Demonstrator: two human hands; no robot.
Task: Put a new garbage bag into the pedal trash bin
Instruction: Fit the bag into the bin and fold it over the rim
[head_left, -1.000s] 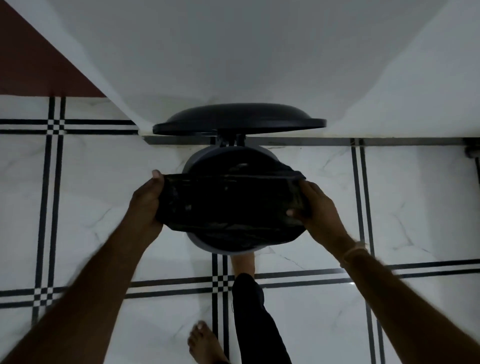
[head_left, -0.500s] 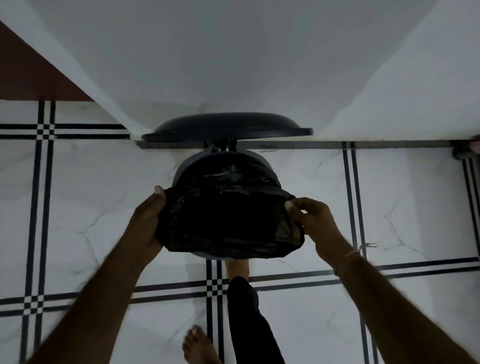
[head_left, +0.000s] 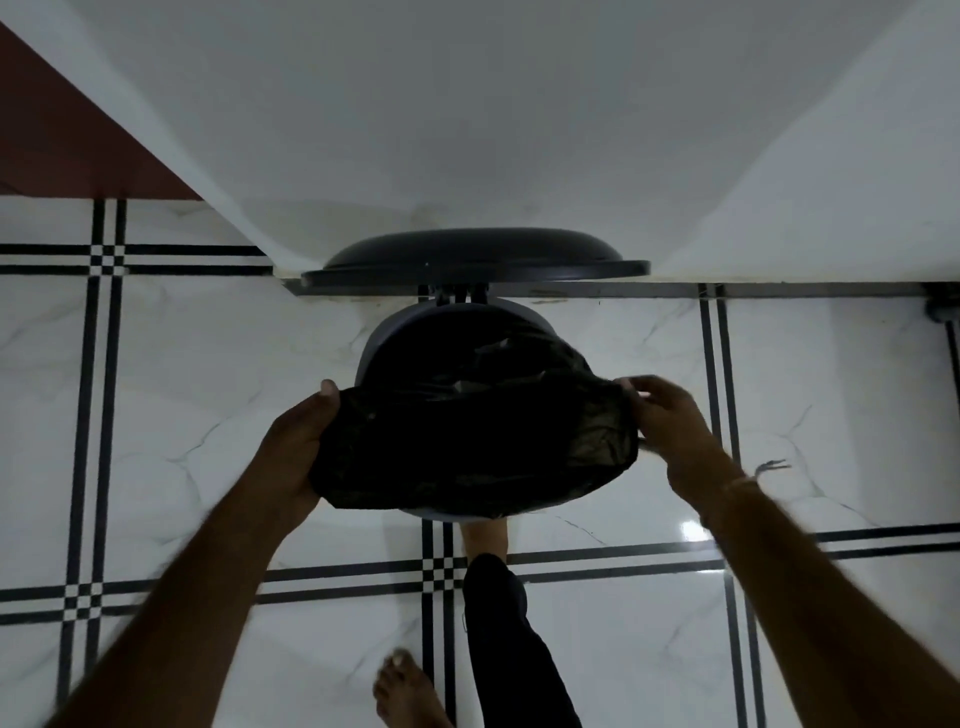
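bag (head_left: 467, 447) stretched wider over bin (head_left: 376, 343) by both hands.

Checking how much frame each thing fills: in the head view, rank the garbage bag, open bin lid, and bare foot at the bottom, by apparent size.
1. garbage bag
2. bin lid, nearly as wide but seen edge-on
3. bare foot, smallest, though cut off by the frame edge

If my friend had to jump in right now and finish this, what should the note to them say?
Left hand: gripping the left edge of the black garbage bag.
Right hand: pinching the bag's right edge.
Bin: on the tiled floor by the wall, lid up; one foot is at the base, where the pedal would be.
Done: bag opened and hanging into the bin; its edge seems to lie over the far rim.
Left: stretch the edge over the near rim and the sides, press it in, let the lid down.
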